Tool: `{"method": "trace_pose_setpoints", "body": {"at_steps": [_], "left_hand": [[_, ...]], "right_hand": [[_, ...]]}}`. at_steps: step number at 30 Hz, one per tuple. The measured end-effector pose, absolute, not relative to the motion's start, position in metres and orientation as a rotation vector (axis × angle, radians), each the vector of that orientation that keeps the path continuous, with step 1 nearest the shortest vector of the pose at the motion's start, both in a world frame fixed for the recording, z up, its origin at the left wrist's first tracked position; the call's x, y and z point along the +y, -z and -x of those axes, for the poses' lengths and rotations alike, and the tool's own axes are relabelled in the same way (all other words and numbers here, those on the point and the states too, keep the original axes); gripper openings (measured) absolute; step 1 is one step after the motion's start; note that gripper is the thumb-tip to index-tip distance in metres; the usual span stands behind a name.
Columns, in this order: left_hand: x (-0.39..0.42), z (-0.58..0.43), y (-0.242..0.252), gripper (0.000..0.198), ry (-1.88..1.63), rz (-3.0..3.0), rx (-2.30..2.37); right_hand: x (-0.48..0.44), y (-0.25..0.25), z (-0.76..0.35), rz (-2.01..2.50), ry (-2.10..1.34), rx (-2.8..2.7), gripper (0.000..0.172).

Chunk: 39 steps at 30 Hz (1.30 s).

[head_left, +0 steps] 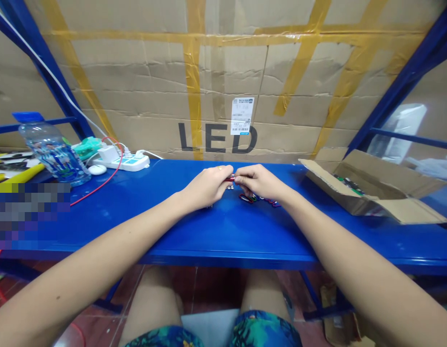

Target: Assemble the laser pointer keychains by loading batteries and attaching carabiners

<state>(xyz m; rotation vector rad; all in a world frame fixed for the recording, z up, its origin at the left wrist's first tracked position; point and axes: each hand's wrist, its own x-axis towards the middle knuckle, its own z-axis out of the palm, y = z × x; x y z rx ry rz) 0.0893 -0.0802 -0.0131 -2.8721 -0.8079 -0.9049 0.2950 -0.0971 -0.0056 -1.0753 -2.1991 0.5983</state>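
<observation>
Over the middle of the blue table, my left hand and my right hand meet, fingertips closed in a pinch. Between them is a small, shiny red carabiner, mostly covered by the fingers. Just below it, several tiny silvery pieces lie on the tabletop, too small to name. Under and beside my right hand rest several coloured carabiners, a red one closest and others in purple, blue and red further right, partly hidden by the wrist.
On the right stands an open cardboard box with small green and dark items inside. A water bottle, a white power strip and a red cable occupy the left. Behind the table rises a large taped cardboard panel.
</observation>
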Motion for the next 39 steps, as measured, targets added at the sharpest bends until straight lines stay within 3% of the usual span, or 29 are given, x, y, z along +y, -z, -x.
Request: {"method": "trace_pose_setpoints", "body": {"at_steps": [5,10,13,23,27,31,39], "left_hand": [[-0.0836,-0.0919,0.0105,0.008,0.900,2.822,-0.854],[-0.0816,-0.0954,0.0117,0.028,0.817,2.792,-0.898],[-0.0809,-0.0944,0.0118,0.025,0.741,2.801,-0.987],[-0.0831,-0.0907,0.0127,0.011,0.875,2.775,-0.781],[-0.0847,-0.0940,0.0121,0.019,0.977,2.749,-0.849],[-0.0831,-0.0966,0.0112,0.029,0.846,2.753,-0.906],[-0.0818,-0.0934,0.0110,0.024,0.835,2.823,-1.036]], "right_hand": [[-0.0959,0.0058,-0.2946,1.047,-0.567,-2.184,0.027],[-0.0940,0.0050,-0.2958,1.038,-0.348,-2.235,0.028],[-0.0937,0.0052,-0.2961,1.031,-0.335,-2.258,0.028],[-0.0966,0.0069,-0.2938,1.043,-0.741,-2.095,0.025],[-0.0968,0.0048,-0.2939,1.043,-0.581,-2.127,0.028],[-0.0961,0.0033,-0.2945,1.003,-0.335,-2.214,0.029],[-0.0954,0.0065,-0.2945,0.999,-0.253,-2.265,0.028]]}}
